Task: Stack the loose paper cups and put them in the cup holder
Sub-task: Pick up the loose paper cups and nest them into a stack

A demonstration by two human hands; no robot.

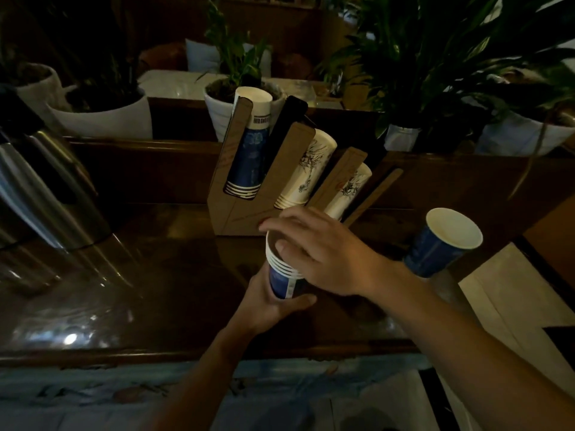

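My left hand (pixel 273 301) grips the bottom of a stack of blue paper cups (pixel 281 279), held just above the dark counter. My right hand (pixel 320 253) lies over the stack's open top, fingers curled around the rim and thumb inside it. One loose blue cup (pixel 441 244) stands on the counter to the right, apart from both hands. Behind the stack stands the brown cardboard cup holder (pixel 236 213). Its left slot holds blue cups (pixel 247 160), and its two right slots hold white printed cups (pixel 306 172).
A steel thermos (pixel 46 188) stands at the left of the glossy wooden counter (pixel 155 275). White plant pots (pixel 105 116) line the ledge behind the holder. Pale paper (pixel 504 300) lies at the right, by the counter's corner.
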